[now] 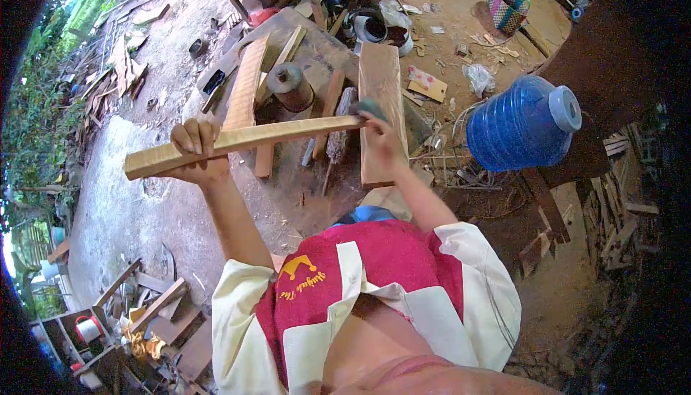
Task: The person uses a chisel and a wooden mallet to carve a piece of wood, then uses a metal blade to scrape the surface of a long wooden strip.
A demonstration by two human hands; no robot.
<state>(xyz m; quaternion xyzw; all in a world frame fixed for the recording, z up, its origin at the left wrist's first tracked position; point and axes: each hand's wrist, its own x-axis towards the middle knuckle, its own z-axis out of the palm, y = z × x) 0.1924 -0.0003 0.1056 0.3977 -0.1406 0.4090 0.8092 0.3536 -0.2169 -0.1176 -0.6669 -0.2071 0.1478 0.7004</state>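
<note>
A long, squared wooden bar [288,133] runs crosswise in front of my chest. My left hand [196,152] is wrapped around its left part, fingers over the top. At the bar's right end, my right hand [383,144] is closed on a small dark grey-green object [370,109], blurred and partly covered by the fingers; it appears to press against the wood. Beneath the right hand lies a thick wooden plank [380,71]. Behind the bar stand a rusty metal cylinder [290,87] and a pale ridged board [246,82], with narrower wood pieces around them.
A large blue water bottle [515,129] is close on the right. Round black-and-white rolls [371,28] sit at the back, and a colourful woven basket [508,8] stands farther off. Scrap wood [169,309] and a shelf [72,337] occupy the lower left.
</note>
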